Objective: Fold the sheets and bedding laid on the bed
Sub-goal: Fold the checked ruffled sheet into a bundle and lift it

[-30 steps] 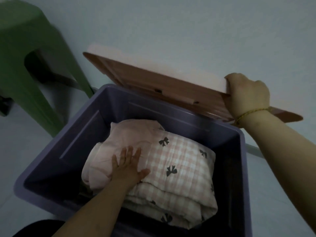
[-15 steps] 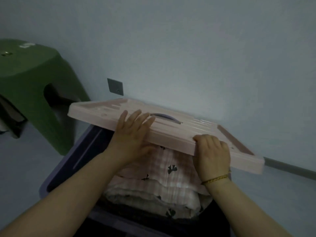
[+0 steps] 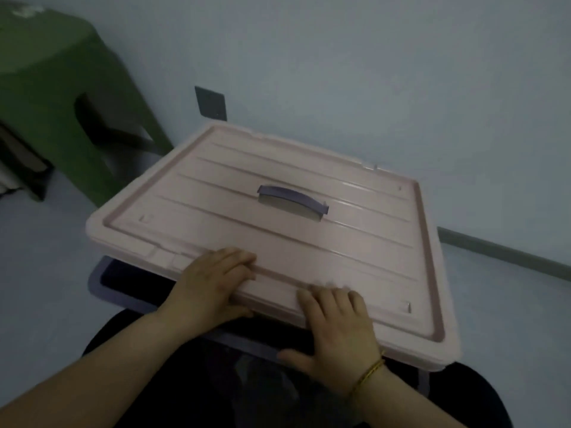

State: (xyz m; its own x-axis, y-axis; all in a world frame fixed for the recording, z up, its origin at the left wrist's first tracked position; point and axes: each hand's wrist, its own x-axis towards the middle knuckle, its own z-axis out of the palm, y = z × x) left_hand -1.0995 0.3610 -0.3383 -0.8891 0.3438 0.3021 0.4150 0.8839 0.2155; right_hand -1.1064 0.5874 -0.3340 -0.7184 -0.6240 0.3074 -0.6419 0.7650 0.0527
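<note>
Currently the bedding cannot be seen: one pink lid (image 3: 278,239) covers nearly all of one purple storage box (image 3: 98,281), and the exposed strip of interior at the near left corner is too dark to read. The lid is not seated. Its near edge stands above the box rim and it sits offset to the right.

Left grip (image 3: 213,285): fingers lie on top of the lid's near edge, thumb under it, clamping that edge. Right grip (image 3: 340,329): fingers lie on top of the same edge further right, thumb stretched out below it, holding the lid. Its fingertips are blurred. One braided gold-coloured bracelet (image 3: 369,372) circles the right wrist.

The lid is glossy moulded plastic, rectangular with rounded corners, with a raised border and parallel ribs. One purple curved handle (image 3: 293,199) sits at its centre.

One green plastic stool (image 3: 61,97) stands at the left, cut off by the frame edge. One dark square plate (image 3: 210,101) is fixed low on the pale wall (image 3: 370,72). Dark clothing (image 3: 216,381) fills the bottom; its details are unreadable.
</note>
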